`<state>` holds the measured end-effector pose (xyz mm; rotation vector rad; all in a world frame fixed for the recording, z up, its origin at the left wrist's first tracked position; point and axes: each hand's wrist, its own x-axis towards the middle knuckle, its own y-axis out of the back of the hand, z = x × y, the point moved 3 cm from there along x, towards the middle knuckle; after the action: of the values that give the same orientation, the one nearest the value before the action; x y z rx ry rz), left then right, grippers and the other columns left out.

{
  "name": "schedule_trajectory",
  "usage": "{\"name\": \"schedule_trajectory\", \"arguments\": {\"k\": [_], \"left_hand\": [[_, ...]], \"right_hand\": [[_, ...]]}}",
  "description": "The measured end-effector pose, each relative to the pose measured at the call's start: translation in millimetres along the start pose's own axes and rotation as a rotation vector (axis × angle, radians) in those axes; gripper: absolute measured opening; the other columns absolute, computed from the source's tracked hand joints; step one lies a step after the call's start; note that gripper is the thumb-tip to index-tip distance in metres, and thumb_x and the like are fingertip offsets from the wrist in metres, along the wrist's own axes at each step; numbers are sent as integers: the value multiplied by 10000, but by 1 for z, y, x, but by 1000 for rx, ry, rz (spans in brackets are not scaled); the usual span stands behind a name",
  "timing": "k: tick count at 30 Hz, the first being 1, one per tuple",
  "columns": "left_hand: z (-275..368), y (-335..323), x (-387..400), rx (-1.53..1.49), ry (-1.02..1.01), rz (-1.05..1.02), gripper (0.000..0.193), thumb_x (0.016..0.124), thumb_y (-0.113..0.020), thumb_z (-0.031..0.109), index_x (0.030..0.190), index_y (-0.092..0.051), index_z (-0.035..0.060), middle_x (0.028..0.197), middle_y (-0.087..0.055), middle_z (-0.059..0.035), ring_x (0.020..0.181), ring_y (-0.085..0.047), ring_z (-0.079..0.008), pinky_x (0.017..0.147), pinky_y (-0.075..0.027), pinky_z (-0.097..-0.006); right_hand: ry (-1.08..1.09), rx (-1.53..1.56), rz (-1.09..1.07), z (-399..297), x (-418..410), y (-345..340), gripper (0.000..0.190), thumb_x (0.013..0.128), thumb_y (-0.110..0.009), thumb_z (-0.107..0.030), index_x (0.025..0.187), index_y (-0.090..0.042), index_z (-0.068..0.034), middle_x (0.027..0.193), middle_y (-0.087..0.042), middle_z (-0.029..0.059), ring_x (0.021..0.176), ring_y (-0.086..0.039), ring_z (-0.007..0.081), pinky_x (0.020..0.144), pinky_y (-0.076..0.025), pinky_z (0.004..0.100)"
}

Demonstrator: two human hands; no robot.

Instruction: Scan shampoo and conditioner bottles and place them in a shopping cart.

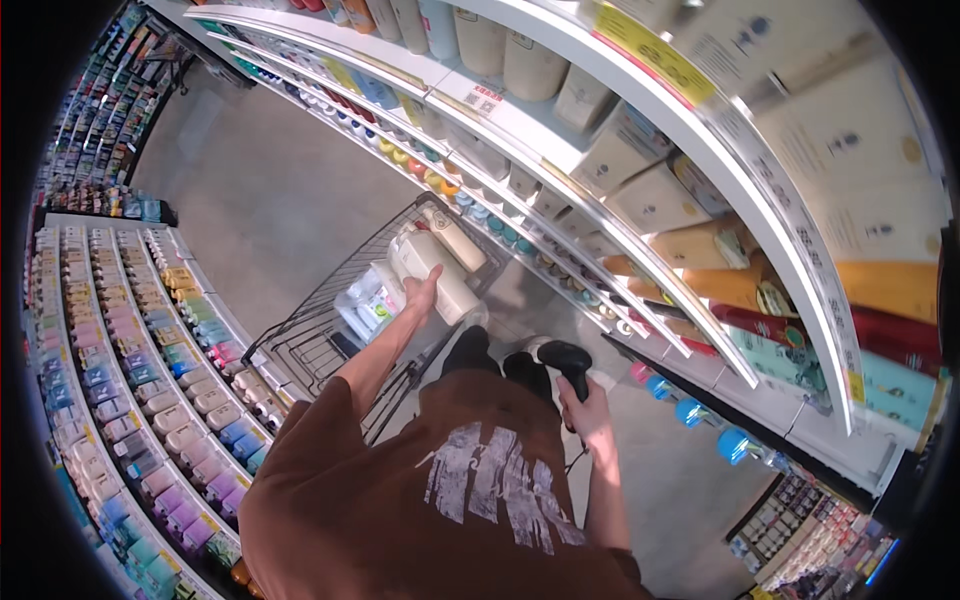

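My left hand [424, 291] is around a large cream-coloured bottle [453, 292], held tilted over a black wire shopping cart [296, 313]. Another cream pump bottle [459, 240] lies beside it at the cart's far end. Clear plastic packaging [364, 304] with coloured print sits in the cart, left of my hand. In my right hand [589, 412] is a black handheld barcode scanner [568, 360], gripped by its handle near my hip. The fingers under the left hand's bottle are partly hidden.
White store shelves [517, 120] with bottles and boxes run along the right, close to the cart. Curved shelves [217, 292] of colourful bottles line the left. Grey floor [247, 157] stretches ahead. Blue-capped bottles [733, 444] stand near the right shelf's base.
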<state>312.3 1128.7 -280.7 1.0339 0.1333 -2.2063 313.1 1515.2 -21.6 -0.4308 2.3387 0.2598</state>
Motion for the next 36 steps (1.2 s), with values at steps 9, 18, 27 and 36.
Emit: {"name": "schedule_trajectory", "arguments": {"k": [9,18,27,36], "left_hand": [[0,-61,128,360,75,287,1174,836,-825,509,1533,-163,-164,1395,-569,-366,1304,-592,-435,1116,-470,-423],[16,-92,128,455,80,252,1089,821,-835,531,1439,-202,-102,1385,-511,-383,1258,-596,-488,1102,-485,-487],[9,-101,119,495,36,280,1051,811,-848,524,1465,-234,-24,1429,-433,-355,1250,-580,-499,1067,-494,-518],[7,-86,110,500,-18,285,1046,790,-841,584,1470,-300,2,1442,-464,-304,1265,-580,-481,1081,-484,-512]], "right_hand": [[-186,-29,183,46,-10,-16,261,1032,-693,-279,924,-603,-59,641,-531,-27,461,-481,61,420,-383,254],[-207,-18,183,52,-4,-42,254,1044,-668,-263,904,-597,-63,628,-535,-30,467,-490,63,431,-389,253],[-208,-69,175,45,10,-37,289,1037,-682,-297,889,-578,-71,612,-512,-39,463,-470,56,426,-368,250],[-220,-115,221,55,2,-36,339,1006,-727,-336,868,-625,-43,608,-528,-45,498,-482,48,442,-368,265]]}}
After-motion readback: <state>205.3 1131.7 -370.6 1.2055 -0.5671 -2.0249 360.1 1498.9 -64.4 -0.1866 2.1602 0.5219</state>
